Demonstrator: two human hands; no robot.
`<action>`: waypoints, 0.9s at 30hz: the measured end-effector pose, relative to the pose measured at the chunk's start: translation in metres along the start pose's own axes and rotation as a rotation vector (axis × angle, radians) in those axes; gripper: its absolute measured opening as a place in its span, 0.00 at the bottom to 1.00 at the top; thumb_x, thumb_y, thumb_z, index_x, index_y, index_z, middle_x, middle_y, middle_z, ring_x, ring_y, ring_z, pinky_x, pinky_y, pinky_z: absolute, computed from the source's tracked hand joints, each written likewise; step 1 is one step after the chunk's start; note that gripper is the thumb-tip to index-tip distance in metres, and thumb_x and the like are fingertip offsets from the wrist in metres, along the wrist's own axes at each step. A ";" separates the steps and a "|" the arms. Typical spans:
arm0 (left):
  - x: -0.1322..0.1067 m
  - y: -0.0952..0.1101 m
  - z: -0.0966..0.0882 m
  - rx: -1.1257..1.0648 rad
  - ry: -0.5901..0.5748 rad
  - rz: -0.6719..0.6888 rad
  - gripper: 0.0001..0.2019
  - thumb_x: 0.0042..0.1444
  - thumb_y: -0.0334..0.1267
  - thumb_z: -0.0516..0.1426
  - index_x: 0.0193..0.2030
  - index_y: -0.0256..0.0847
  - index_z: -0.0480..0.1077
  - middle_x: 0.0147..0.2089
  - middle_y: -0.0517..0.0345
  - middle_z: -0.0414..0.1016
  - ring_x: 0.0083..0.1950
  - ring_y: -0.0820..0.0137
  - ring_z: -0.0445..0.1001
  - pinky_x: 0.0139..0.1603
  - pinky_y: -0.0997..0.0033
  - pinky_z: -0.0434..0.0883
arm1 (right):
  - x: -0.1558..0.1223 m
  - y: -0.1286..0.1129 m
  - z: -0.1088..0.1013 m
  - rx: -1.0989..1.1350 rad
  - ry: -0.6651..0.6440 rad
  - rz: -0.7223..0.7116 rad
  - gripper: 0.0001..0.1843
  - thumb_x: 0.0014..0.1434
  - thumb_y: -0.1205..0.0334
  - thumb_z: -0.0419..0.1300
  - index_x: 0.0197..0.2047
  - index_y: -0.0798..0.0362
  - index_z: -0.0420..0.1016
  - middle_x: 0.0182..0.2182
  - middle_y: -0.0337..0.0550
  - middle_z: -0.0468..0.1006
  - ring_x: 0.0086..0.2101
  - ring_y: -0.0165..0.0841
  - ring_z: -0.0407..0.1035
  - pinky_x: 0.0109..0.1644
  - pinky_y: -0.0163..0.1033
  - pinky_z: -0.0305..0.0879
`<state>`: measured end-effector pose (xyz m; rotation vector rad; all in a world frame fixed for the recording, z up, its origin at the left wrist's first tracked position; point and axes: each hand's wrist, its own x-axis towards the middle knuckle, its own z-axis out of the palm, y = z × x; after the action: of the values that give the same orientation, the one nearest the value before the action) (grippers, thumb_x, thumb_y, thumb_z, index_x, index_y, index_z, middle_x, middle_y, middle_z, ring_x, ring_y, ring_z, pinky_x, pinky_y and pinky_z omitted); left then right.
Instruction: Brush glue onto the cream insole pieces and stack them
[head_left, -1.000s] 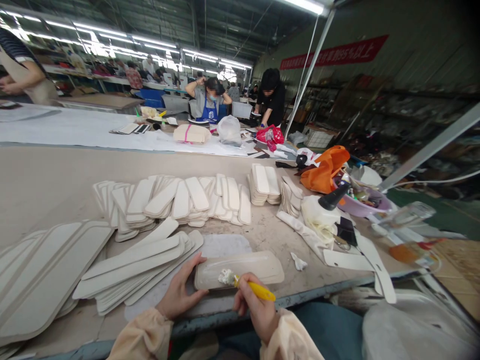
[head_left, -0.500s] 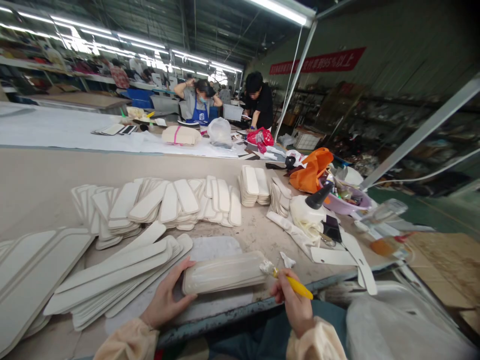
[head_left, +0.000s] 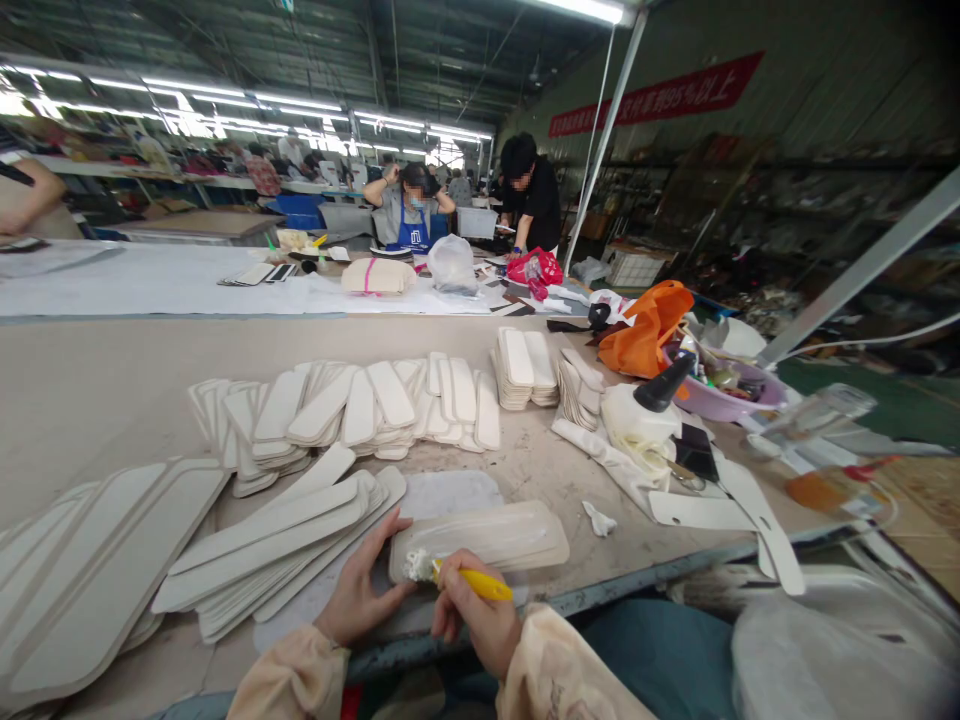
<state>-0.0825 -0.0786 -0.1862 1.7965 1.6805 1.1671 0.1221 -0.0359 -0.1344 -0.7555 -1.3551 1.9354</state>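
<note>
At the table's front edge lies a short stack of pale panels with rounded corners (head_left: 517,537), its top wet and shiny. My left hand (head_left: 365,583) grips the left end of this stack, thumb on the near side and fingers on the far side. Held in my right hand (head_left: 478,612) is a yellow-handled brush (head_left: 486,584). Its bristles, clotted with white paste, touch the top panel near the left end, close to my left fingers. A fanned pile of long pale panels (head_left: 262,545) is just left of my left hand.
Wider panels (head_left: 112,580) lie far left, and smaller strips (head_left: 360,410) stand in rows behind. To the right are a white bottle with a black nozzle (head_left: 641,415), a purple basin (head_left: 739,400), an orange bag (head_left: 651,330) and a crumpled white scrap (head_left: 600,520). Two people face me across another table.
My right hand has swept the brush leftward along the top panel, from its right end to its left end. My left hand still holds the stack. The view has turned slightly left.
</note>
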 end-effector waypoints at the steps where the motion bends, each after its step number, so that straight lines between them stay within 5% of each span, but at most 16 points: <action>1: 0.000 0.000 0.000 0.003 -0.002 0.000 0.41 0.53 0.44 0.60 0.69 0.42 0.46 0.60 0.43 0.68 0.61 0.56 0.68 0.62 0.51 0.66 | 0.000 0.000 -0.002 -0.032 0.020 0.015 0.22 0.62 0.40 0.53 0.33 0.52 0.65 0.16 0.34 0.71 0.14 0.23 0.58 0.18 0.27 0.52; 13: -0.001 -0.009 0.000 0.104 -0.016 0.007 0.39 0.53 0.43 0.61 0.68 0.42 0.49 0.61 0.44 0.69 0.62 0.56 0.68 0.63 0.52 0.65 | -0.038 -0.049 -0.090 -0.533 0.530 -0.221 0.17 0.65 0.45 0.52 0.35 0.50 0.69 0.20 0.38 0.72 0.20 0.31 0.65 0.25 0.35 0.61; 17: 0.000 -0.008 0.000 0.096 0.003 0.023 0.39 0.52 0.43 0.61 0.68 0.43 0.49 0.59 0.44 0.70 0.60 0.56 0.69 0.61 0.54 0.67 | -0.035 -0.045 -0.091 -0.970 0.426 -0.270 0.12 0.66 0.54 0.52 0.37 0.50 0.71 0.21 0.39 0.72 0.23 0.33 0.68 0.29 0.35 0.59; 21: 0.001 -0.006 0.000 0.107 0.022 0.050 0.39 0.52 0.43 0.61 0.68 0.44 0.49 0.58 0.45 0.71 0.59 0.56 0.71 0.59 0.54 0.69 | -0.024 -0.030 -0.064 -1.272 0.258 -0.313 0.11 0.66 0.58 0.52 0.36 0.52 0.72 0.22 0.43 0.73 0.25 0.36 0.70 0.30 0.36 0.58; 25: 0.001 -0.005 -0.001 0.107 0.025 0.039 0.40 0.52 0.43 0.61 0.69 0.45 0.48 0.59 0.46 0.71 0.59 0.56 0.70 0.59 0.54 0.69 | -0.023 -0.033 -0.029 -1.105 -0.036 -0.307 0.11 0.66 0.57 0.52 0.37 0.50 0.73 0.27 0.42 0.76 0.30 0.36 0.72 0.33 0.35 0.62; 27: 0.001 -0.005 -0.001 0.100 0.025 0.028 0.41 0.52 0.43 0.61 0.69 0.45 0.47 0.59 0.47 0.71 0.59 0.57 0.71 0.59 0.55 0.69 | -0.027 -0.040 -0.025 -0.952 -0.085 -0.283 0.11 0.67 0.56 0.51 0.37 0.50 0.72 0.27 0.41 0.75 0.30 0.34 0.72 0.34 0.34 0.63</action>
<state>-0.0863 -0.0771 -0.1894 1.8785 1.7613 1.1403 0.1648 -0.0324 -0.1013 -0.8274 -2.3159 1.0443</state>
